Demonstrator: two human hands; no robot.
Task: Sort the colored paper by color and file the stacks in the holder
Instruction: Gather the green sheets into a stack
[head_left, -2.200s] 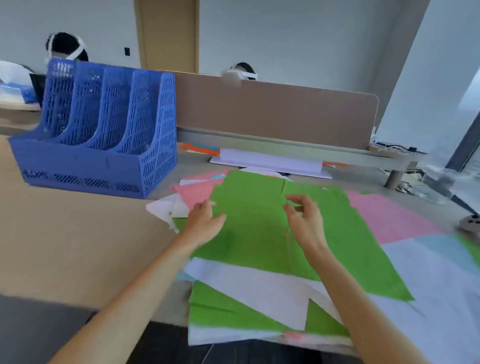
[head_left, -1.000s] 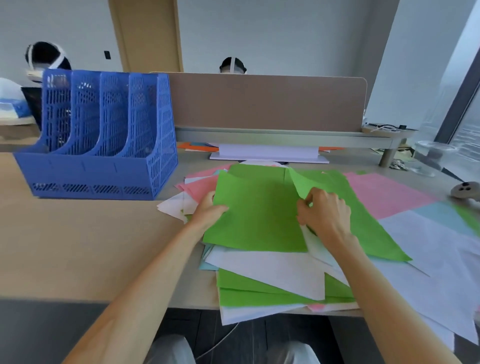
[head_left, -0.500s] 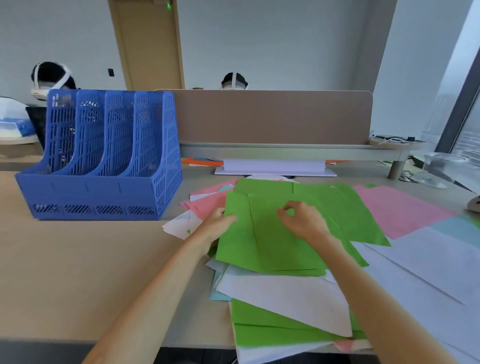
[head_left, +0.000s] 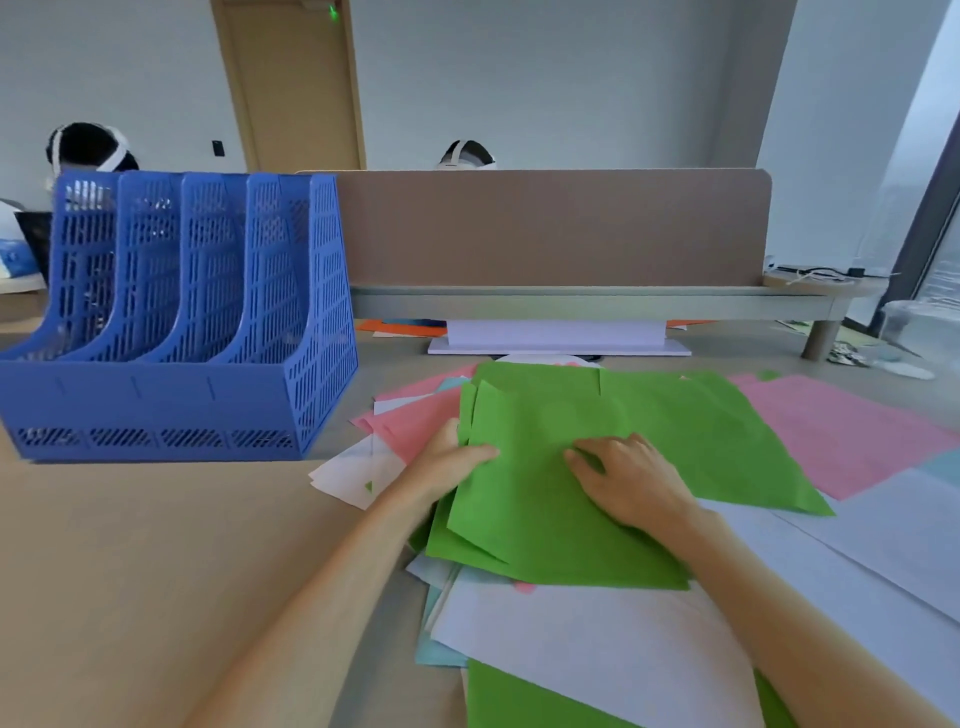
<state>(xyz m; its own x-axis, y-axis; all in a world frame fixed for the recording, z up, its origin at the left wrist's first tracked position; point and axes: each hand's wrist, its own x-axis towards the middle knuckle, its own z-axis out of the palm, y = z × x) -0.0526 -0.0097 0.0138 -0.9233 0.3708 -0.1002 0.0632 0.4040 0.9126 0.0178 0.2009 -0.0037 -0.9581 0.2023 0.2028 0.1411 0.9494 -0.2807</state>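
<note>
Head view: the left hand (head_left: 447, 462) pinches the left edge of the green stack (head_left: 613, 421), with its thumb lying on top and its other fingers (head_left: 450, 431) tucked behind the edge. The right hand (head_left: 636, 486) rests palm down on the same green stack. Its fingers are close together and only slightly bent, pressing the top sheet flat just right of the left thumb. The green sheets are roughly squared up but fan out a little at the corner near the left fingers.

Under the stack, nearer than both sets of fingers, lie a white sheet (head_left: 587, 634), a strip of light blue paper (head_left: 436, 657) and another green sheet (head_left: 519, 701) at the tabletop's (head_left: 130, 571) near edge. Pink paper (head_left: 415, 423) pokes out just beyond the left fingers, and a large pink sheet (head_left: 847, 436) lies well to the right of the right fingers, partly covered by green.

The blue holder (head_left: 171, 410) stands upright on the tabletop, well to the left of the left fingers and a little farther away. None of its slots shows any paper. Beyond the fingers a brown divider panel (head_left: 550, 228) runs across the tabletop, with a white stack (head_left: 556, 338) lying at its foot.
</note>
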